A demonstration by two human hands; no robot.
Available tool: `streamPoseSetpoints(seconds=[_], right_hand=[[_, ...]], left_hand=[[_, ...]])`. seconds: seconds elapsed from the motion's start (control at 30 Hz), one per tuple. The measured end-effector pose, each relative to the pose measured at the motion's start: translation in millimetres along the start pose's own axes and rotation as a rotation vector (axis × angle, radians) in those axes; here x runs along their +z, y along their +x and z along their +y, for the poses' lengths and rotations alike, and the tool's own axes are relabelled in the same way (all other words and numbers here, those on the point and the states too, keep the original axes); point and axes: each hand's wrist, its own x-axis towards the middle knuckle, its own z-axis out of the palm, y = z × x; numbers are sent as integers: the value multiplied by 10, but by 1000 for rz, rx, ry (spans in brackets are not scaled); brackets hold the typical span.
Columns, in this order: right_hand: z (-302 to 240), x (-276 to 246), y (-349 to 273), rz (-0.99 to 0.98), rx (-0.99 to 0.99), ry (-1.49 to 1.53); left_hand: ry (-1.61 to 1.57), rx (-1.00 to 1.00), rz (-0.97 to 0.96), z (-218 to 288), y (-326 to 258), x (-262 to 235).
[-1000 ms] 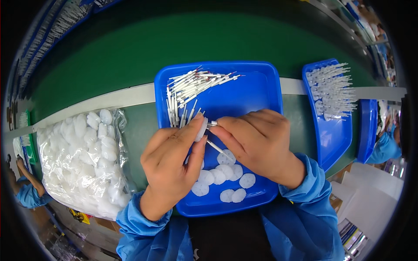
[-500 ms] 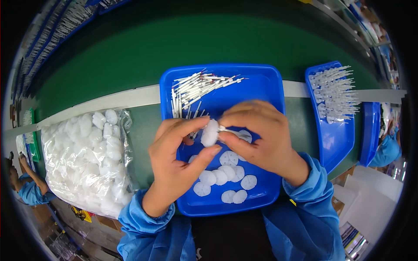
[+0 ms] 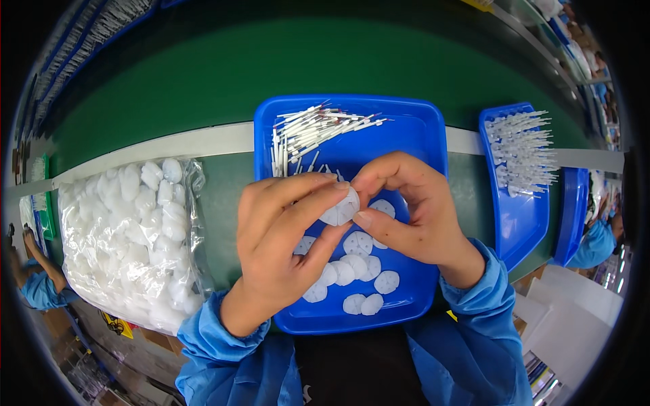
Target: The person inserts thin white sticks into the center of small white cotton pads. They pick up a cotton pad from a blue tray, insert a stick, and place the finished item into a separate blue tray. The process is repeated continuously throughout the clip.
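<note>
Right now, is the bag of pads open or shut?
Cannot tell: the bag lies flat, stuffed with white pads, but its mouth is not clearly visible.

one head-worn fisheye view, looking steeply down from just above the left hand (image 3: pixel 284 237) and right hand (image 3: pixel 413 216), very near them. it faces forward over the blue tray (image 3: pixel 413 122) beneath the hands, toward the green belt (image 3: pixel 203 74) beyond them. edges bend near the rim.
</note>
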Motion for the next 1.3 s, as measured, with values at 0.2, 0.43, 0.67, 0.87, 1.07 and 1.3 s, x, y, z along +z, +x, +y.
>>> streamPoseSetpoints(seconds=[0.2, 0.43, 0.67, 0.87, 1.07, 1.3], right_hand=[[-70, -44, 0, -8, 101, 53], [-77, -42, 3, -12, 101, -20], [-79, -346, 23, 2, -201, -772], [135, -370, 478, 24, -424, -1444], [-145, -306, 410, -68, -191, -1223], [-102, -104, 59, 77, -78, 81]], left_hand=[[-42, 35, -50, -51, -8, -7], [-31, 41, -66, -46, -27, -1], [-290, -140, -78, -66, -32, -79], [-586, -393, -34, -33, -63, -73], [-549, -391, -68, -121, -75, -138], [-604, -465, -25, -56, -58, -39]])
